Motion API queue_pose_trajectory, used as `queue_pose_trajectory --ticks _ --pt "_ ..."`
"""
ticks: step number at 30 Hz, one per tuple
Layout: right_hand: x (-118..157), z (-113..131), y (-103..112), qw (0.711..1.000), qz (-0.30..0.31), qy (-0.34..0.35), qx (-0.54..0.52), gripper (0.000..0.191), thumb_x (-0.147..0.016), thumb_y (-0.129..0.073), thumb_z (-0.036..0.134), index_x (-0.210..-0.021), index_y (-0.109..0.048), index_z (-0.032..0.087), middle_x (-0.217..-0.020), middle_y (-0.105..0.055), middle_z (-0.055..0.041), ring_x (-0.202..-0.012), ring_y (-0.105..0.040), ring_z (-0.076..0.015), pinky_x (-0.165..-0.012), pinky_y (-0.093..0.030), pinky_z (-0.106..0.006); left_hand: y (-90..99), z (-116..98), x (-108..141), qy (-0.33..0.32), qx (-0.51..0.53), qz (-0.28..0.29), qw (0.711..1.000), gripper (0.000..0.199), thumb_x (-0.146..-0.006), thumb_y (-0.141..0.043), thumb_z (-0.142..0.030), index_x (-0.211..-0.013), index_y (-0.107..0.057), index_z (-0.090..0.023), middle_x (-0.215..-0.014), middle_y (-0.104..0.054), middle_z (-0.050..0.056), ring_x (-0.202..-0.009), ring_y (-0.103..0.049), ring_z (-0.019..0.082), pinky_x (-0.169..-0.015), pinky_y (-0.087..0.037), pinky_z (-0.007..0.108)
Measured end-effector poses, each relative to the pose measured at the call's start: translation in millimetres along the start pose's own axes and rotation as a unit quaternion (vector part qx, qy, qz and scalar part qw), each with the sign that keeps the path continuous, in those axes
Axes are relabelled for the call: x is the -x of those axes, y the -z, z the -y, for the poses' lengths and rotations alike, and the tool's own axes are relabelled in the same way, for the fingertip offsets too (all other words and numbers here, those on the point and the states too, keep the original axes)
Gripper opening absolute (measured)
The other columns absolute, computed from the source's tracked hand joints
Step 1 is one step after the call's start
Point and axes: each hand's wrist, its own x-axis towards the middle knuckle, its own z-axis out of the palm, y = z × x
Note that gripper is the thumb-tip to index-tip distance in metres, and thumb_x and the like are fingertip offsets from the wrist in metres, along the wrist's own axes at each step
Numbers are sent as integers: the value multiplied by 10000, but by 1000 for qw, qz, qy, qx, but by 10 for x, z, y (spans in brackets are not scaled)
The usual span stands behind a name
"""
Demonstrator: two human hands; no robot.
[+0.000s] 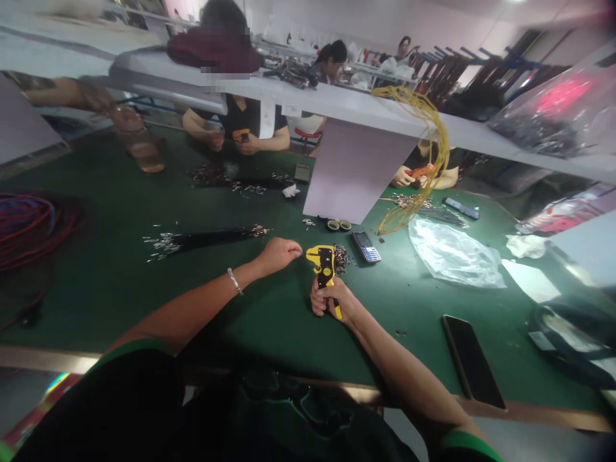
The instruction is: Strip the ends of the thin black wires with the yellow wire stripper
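Note:
My right hand (332, 297) is wrapped round the handles of a yellow and black wire stripper (326, 260), its jaws pointing left. Just left of those jaws, my left hand (282, 255) is closed in a pinch. Whatever its fingertips hold is too small to make out. Behind the stripper lies a small heap of metal-tipped pieces (341, 259). A bundle of black wires (206, 240) with bare, shiny ends rests on the green table (269, 327), beyond my left forearm.
A keypad phone (366, 248), tape rolls (339, 224) and a clear plastic bag (455, 253) lie ahead and right. A smartphone (473, 360) sits near the front edge. Yellow wires (440, 138) hang from the raised shelf (346, 102). Red and blue wires (29, 224) are at left. Co-workers sit opposite.

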Motion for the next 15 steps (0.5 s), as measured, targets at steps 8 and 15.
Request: queue_pose_trajectory --ticks 8,15 --pt "88 -11 -13 1000 -2 11 -22 183 -651 -696 113 -771 -563 154 -525 -526 43 -409 -456 -102 -393 -411 -254 -23 -101 74 -43 -8 1 999 189 -832 -557 -194 -885 -738 -193 -890 -759 13 -802 -693 151 -763 -504 238" --pt "138 44 -129 999 -26 2 -41 168 -650 -674 93 -775 -578 149 -535 -545 31 -416 -472 -109 -398 -428 -264 -21 -53 90 -76 -10 -4 997 198 -856 -553 -194 -923 -740 -203 -932 -759 26 -844 -705 159 -806 -522 249"
